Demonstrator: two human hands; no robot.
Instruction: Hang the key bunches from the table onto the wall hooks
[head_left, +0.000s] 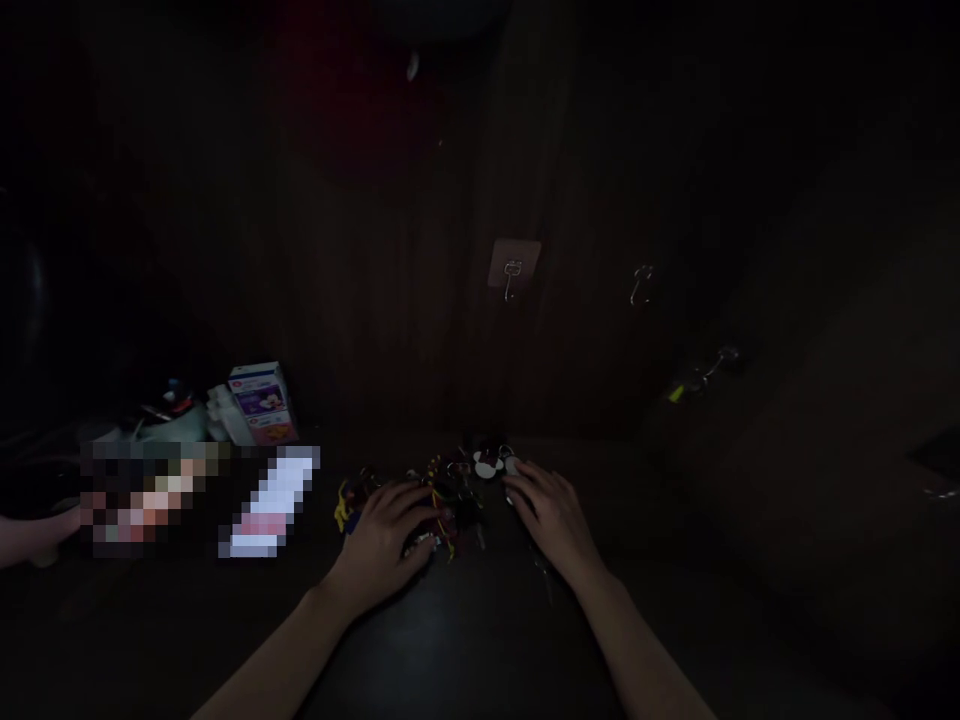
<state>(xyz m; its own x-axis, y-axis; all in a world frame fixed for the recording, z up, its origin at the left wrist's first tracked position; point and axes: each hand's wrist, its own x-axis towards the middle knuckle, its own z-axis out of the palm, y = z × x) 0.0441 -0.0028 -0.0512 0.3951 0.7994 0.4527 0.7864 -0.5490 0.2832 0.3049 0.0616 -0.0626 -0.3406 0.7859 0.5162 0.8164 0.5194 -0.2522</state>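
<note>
In the dim light, my left hand (382,540) rests over a small heap of colourful cords and trinkets (345,508) that look like keychains. Its fingers are stretched out, with the thumb apart, and hide part of the heap. On the right side of the heap, my right hand (551,520) has its fingers extended beside a white rounded charm (488,464), the fingertips at small pale pieces near it. A dark key-like piece (480,535) lies between the two hands. Whether the fingers pinch anything is hard to make out in the dark.
A white and purple carton (261,395) stands at the back left beside a pale container (174,428). A lit, pixelated screen-like thing (274,505) lies left of my left hand. Hooks are fixed on the dark wall, one on a square plate (514,262); another hook (641,285) is farther right.
</note>
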